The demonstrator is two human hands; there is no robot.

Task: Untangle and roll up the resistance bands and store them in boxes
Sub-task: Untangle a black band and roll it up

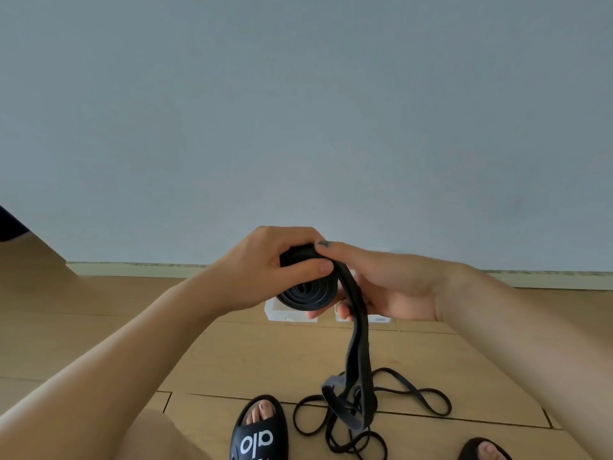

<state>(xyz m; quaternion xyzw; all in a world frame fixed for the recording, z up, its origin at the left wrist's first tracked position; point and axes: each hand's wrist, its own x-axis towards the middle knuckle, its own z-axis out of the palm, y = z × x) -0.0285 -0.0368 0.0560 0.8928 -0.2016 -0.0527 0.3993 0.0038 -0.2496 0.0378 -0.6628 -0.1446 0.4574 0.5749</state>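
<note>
A black resistance band is partly wound into a tight coil point(306, 292) held up in front of me. My left hand point(265, 263) grips the coil from the left, thumb across its top. My right hand point(391, 287) cups it from the right, index finger over the top and fingers curled underneath. The band's unrolled tail point(360, 346) hangs down from the coil to the floor. There it joins a loose tangle of thin black bands point(371, 413). Two clear plastic boxes point(290, 315) point(378, 318) stand on the floor behind my hands, mostly hidden.
Light wooden floor point(232, 353) meets a plain grey wall point(298, 111) at a pale skirting board. My feet in black slides point(260, 429) point(481, 449) stand at the bottom, beside the tangle. A dark object point(10, 224) shows at the far left edge.
</note>
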